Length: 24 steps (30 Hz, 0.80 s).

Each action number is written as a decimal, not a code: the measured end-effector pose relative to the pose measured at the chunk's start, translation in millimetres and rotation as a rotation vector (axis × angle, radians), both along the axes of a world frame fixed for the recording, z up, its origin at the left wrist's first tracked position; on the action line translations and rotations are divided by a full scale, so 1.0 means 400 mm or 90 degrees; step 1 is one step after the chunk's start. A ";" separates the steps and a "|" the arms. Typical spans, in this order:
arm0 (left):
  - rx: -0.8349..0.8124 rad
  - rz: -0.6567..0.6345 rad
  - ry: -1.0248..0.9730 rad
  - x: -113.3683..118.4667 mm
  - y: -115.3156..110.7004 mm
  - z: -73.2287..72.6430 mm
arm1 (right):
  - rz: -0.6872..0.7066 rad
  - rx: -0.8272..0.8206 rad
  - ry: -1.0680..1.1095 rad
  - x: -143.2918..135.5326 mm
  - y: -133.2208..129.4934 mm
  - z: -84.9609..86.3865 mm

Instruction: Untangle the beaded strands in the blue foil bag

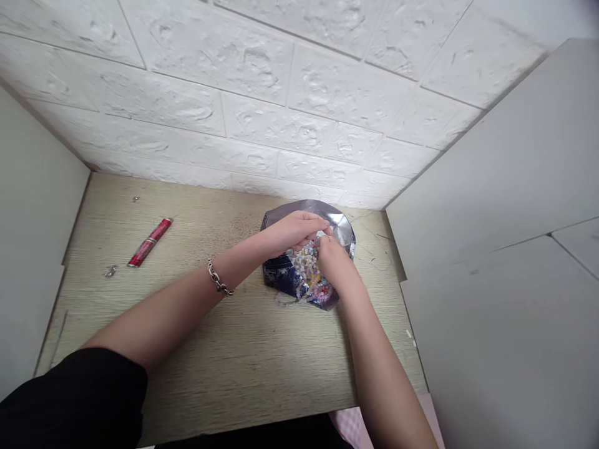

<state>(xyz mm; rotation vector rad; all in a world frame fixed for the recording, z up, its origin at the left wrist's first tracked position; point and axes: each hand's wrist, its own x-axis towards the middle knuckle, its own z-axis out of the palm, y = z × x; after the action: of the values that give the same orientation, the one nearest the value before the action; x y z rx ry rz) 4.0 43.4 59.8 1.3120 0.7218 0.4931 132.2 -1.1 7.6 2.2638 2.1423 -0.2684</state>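
A silver-lined, dark blue foil bag (279,274) lies opened out on the table, with many small pastel beads (306,265) heaped in it. Over the beads, my left hand (299,229) reaches in from the left, its fingers closed and the tips meeting my right hand. My right hand (331,254) is also closed, in a pinch near the bag's right side. Whatever sits between the fingertips is too small to make out. At the bag's front edge, a pale beaded strand (294,302) trails onto the table. A chain bracelet (219,279) circles my left wrist.
On the wooden table (243,368), a red tube (150,243) lies at the left, with small metal pieces (111,270) near it. Thin thread (381,255) curls right of the bag. A white brick-pattern wall (262,118) and grey side panels (486,181) enclose the table.
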 end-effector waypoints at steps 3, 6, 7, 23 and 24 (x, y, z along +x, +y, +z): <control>0.002 -0.002 0.002 0.000 0.000 -0.001 | -0.002 0.013 0.020 0.004 -0.002 -0.007; 0.014 -0.002 0.013 0.001 -0.001 0.001 | 0.006 0.078 0.102 0.017 -0.002 -0.015; 0.019 -0.003 0.020 0.001 -0.002 0.002 | 0.013 0.112 0.152 0.023 -0.001 -0.016; 0.151 -0.102 0.134 0.004 -0.017 0.023 | -0.084 0.121 1.097 0.013 -0.032 0.030; 0.155 -0.103 0.135 0.004 -0.017 0.023 | -0.080 0.122 1.099 0.013 -0.032 0.030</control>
<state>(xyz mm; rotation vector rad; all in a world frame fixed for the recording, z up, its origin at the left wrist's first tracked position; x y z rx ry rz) 5.6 36.5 69.1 1.6541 0.7380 0.3197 137.6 -14.0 19.5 2.3653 2.2243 -2.9409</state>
